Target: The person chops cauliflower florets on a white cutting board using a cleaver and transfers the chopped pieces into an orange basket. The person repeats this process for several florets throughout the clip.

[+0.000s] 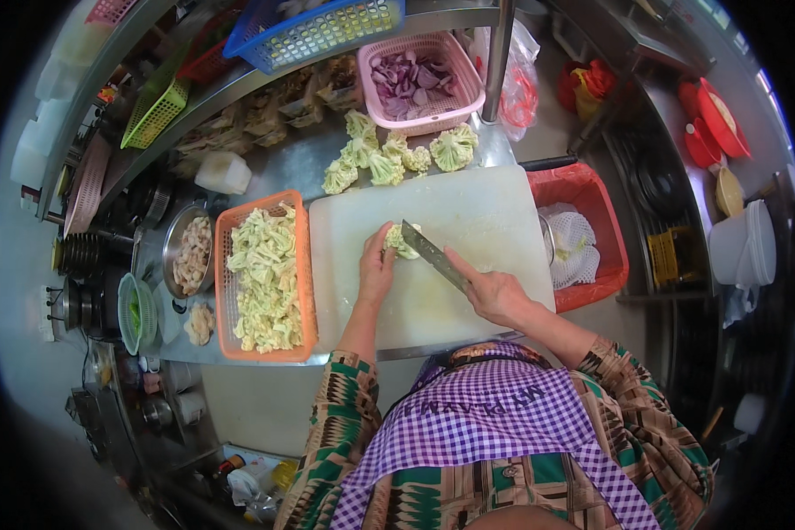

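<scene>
On a white cutting board (351, 305), my left hand (376, 262) grips a small piece of cauliflower (395, 240) from its left side. My right hand (497, 295) holds a kitchen knife (434, 255) by its handle, and the dark blade slants up and left with its tip at the cauliflower. Whether the edge has entered the piece is hard to tell. Left of the board stands an orange plastic basket (310, 291) heaped with cut cauliflower florets (265, 278). Larger cauliflower chunks (387, 165) lie on the steel table beyond the board's far edge.
A pink basket (424, 124) of cut purple onion stands at the back. To the right is a red-lined bin (613, 245) holding white netting. At left are a metal bowl (169, 245) of pale chunks and a green basket (126, 324). A steel shelf (212, 73) overhangs the far side.
</scene>
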{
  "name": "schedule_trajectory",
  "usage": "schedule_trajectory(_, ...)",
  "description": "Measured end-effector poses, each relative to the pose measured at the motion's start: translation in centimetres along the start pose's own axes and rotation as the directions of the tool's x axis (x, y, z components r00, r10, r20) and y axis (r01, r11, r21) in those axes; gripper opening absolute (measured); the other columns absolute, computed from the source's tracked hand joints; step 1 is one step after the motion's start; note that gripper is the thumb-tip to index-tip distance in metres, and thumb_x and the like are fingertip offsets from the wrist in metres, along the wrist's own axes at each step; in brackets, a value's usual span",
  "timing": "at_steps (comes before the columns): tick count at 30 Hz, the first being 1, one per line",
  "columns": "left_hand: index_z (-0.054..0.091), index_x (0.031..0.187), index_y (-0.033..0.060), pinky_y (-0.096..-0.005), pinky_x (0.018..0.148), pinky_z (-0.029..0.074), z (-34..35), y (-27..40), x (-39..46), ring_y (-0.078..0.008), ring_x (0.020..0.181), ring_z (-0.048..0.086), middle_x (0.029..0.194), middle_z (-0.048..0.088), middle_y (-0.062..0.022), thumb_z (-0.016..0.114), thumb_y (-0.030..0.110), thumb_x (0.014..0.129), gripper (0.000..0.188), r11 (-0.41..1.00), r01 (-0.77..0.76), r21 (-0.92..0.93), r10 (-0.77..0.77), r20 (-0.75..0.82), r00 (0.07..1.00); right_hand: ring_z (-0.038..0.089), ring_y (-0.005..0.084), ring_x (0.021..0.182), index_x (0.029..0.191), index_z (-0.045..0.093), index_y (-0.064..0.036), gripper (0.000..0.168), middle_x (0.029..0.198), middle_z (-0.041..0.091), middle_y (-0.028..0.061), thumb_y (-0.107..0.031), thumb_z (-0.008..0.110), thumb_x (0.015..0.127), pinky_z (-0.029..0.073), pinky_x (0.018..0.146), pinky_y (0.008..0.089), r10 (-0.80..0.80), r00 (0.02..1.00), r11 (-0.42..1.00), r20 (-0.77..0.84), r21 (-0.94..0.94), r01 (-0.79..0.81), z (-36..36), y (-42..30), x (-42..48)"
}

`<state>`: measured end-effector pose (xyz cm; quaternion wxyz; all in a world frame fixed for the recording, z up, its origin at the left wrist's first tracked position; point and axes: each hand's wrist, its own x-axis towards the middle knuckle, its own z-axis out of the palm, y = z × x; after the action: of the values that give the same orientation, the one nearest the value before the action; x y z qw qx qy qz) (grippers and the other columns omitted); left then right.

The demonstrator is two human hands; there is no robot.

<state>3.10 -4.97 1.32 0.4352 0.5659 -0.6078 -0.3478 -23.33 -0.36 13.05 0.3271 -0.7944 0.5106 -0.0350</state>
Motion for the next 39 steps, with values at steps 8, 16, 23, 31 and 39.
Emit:
schedule_trajectory(8,0.041,0.148,0.0062,-0.0410,0.111,0.037,-0.4,0.3,-0.2,-0.0345,0.131,0.046,0.144,0.046,-0.0179,0.052,-0.007,0.089,0.061,0.985,-0.113,0.128,0.105,0.067,0.992,0.065,0.0454,0.070,0.158,0.012,-0.027,0.077,0.077,0.066,0.0267,-0.012,0.049,0.092,0.052,0.068,0.0521,-0.040,0.999,0.999,-0.019,0.021,0.041,1.9,-0.1,2.8)
schedule_trajectory(16,0.047,0.141,0.0045,-0.0370,0.104,0.043,-0.8,-0.1,-0.4,-0.0323,0.123,0.051,0.135,0.050,-0.0169,0.059,-0.003,0.089,0.054,0.973,-0.212,0.087,0.217,-0.055,0.975,0.068,0.0405,0.073,0.158,0.014,-0.028,0.081,0.088,0.068,0.0269,-0.009,0.049,0.088,0.054,0.069,0.0499,0.090,0.995,0.994,0.034,0.056,-0.091,2.1,-3.0,2.7)
schedule_trajectory(23,0.061,0.126,0.0039,-0.0295,0.076,0.051,-2.4,1.4,-1.0,-0.0184,0.091,0.061,0.108,0.061,-0.0082,0.068,0.004,0.087,0.040,0.978,-0.088,0.190,0.082,0.038,0.996,0.066,0.0427,0.073,0.157,0.019,-0.027,0.074,0.085,0.066,0.0272,-0.014,0.048,0.091,0.052,0.073,0.0510,0.068,0.990,0.996,-0.122,0.066,-0.060,1.3,-1.7,-1.5)
schedule_trajectory(31,0.062,0.126,0.0056,-0.0372,0.092,0.048,-1.8,0.9,-1.3,-0.0318,0.111,0.054,0.120,0.056,-0.0129,0.067,0.009,0.089,0.038,0.920,-0.289,0.263,0.288,0.044,0.957,0.066,0.0425,0.070,0.157,0.019,-0.027,0.074,0.077,0.066,0.0243,-0.013,0.049,0.091,0.052,0.069,0.0507,0.145,0.984,0.989,-0.099,0.013,-0.144,2.6,-3.6,-4.1)
schedule_trajectory(39,0.065,0.122,0.0067,-0.0279,0.069,0.050,-1.7,0.0,-2.3,-0.0158,0.077,0.058,0.110,0.056,-0.0082,0.069,0.008,0.086,0.036,0.963,-0.132,0.233,0.134,0.007,0.991,0.066,0.0424,0.071,0.157,0.019,-0.027,0.076,0.076,0.066,0.0248,-0.012,0.051,0.090,0.053,0.069,0.0511,0.140,0.985,0.984,-0.104,0.130,-0.126,4.3,-4.4,-3.7)
